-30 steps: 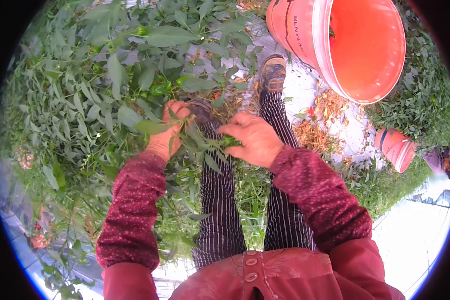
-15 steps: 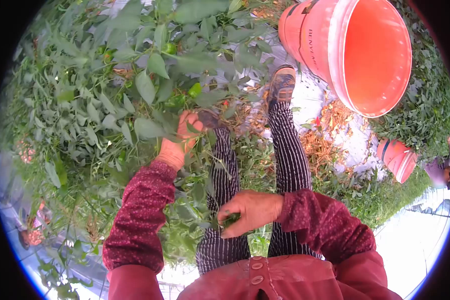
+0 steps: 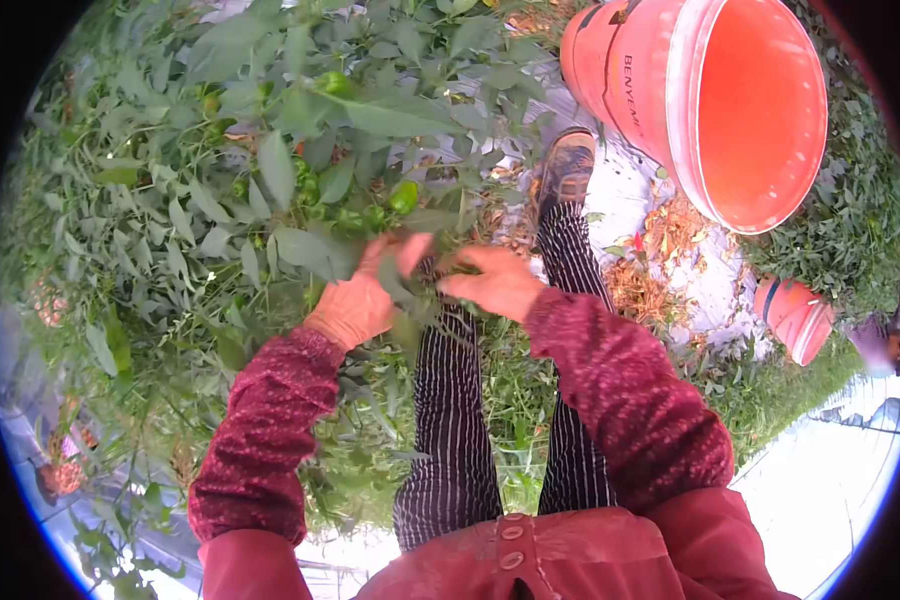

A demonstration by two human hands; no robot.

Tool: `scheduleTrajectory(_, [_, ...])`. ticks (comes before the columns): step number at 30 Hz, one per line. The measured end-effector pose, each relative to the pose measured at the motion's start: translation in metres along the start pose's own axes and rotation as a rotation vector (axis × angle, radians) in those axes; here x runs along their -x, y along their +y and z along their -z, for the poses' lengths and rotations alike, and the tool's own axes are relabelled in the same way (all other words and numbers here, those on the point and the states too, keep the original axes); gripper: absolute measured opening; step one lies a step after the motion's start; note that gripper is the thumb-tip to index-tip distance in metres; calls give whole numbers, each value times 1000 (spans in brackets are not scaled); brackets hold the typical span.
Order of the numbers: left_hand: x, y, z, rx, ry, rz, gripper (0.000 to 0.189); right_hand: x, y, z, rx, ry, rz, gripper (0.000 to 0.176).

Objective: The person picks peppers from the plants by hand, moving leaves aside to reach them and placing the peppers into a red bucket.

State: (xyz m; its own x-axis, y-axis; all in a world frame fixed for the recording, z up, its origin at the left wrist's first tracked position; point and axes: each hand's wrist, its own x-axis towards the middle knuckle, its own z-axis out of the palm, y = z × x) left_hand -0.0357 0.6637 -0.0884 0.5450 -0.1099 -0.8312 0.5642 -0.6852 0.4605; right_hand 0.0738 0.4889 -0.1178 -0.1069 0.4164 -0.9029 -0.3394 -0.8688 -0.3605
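My left hand (image 3: 358,305) reaches into a leafy pepper plant (image 3: 300,255), its fingers partly covered by leaves and blurred. Close to its right, my right hand (image 3: 500,284) has its thumb and fingers curled together, and a bit of green shows between them; I cannot tell what it is. The two hands' fingertips nearly meet over my left shin. Just above them hang glossy green peppers (image 3: 403,197), several in a cluster among the leaves. Another green pepper (image 3: 334,84) shows higher up the plant.
A large red bucket (image 3: 660,110) leans at the upper right, its mouth facing me. A smaller-looking red bucket (image 3: 796,320) lies farther right. My shoe (image 3: 568,168) rests on pale ground sheeting (image 3: 615,190), beside dry leaves (image 3: 650,285). Dense plants fill the left.
My right hand has moved up from over my lap to beside my left hand. My left hand has shifted slightly down, and the leaves around it have moved, showing more green peppers.
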Motion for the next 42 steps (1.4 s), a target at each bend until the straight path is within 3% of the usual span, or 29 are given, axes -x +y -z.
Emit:
scheduleTrajectory(2, [-1,-12,-15,-200,57,-277,67,-12,10,-16,386,44,279,41])
scheduleTrajectory(3, [-4,-11,-17,-336,77,-314,59,-10,3,-16,384,40,279,41])
scheduleTrajectory(5, [-7,-19,-30,-334,127,-307,54,1,-15,-13,670,12,266,35])
scheduleTrajectory(7, [-12,-21,-34,-331,185,-302,50,-1,-9,-14,697,14,319,32])
scheduleTrajectory(10, [-17,-22,-33,-263,113,-304,37,-3,-10,-13,757,61,382,27])
scheduleTrajectory(12, [-15,-23,-29,-298,128,-404,27,-4,-14,-9,786,109,387,25])
scheduleTrajectory(16, [-20,-16,-23,-223,58,-396,36,-10,-22,-11,842,174,289,20])
scheduleTrajectory(19, [-15,-7,-14,-459,-41,-345,30,-24,-8,-14,815,302,418,21])
scheduleTrajectory(21, [-11,-6,-12,-298,-106,-326,27,-37,1,-2,885,334,-28,27])
scheduleTrajectory(22, [-13,-16,-22,-300,-107,-328,27,-37,9,14,683,427,17,24])
scheduleTrajectory(24, [-20,-37,-53,744,-142,-46,29,-35,19,35,363,381,92,24])
scheduleTrajectory(25, [-21,-41,-60,1263,-149,109,30,-31,17,35,365,379,88,24])
scheduleTrajectory(26, [-19,-45,-67,1266,-149,104,30,-27,13,35,266,333,185,27])
scheduleTrajectory(28, [-10,-11,-29,-375,49,-294,30,-17,-3,34,169,284,285,31])
scheduleTrajectory(30, [-11,-4,-18,-340,-24,-334,29,-12,-20,28,436,368,565,41])
scheduleTrajectory(32, [-10,1,-9,-368,-140,-349,30,-16,-34,25,579,330,534,47])
scheduleTrajectory(34, [-13,-9,-28,-358,-83,-312,33,-21,-49,23,799,195,386,47])
scheduleTrajectory(39, [-13,-17,-42,-292,39,-323,41,-36,-48,21,771,144,373,36])
scheduleTrajectory(42, [-15,-16,-39,-415,117,-405,40,-33,-37,27,590,68,386,29])
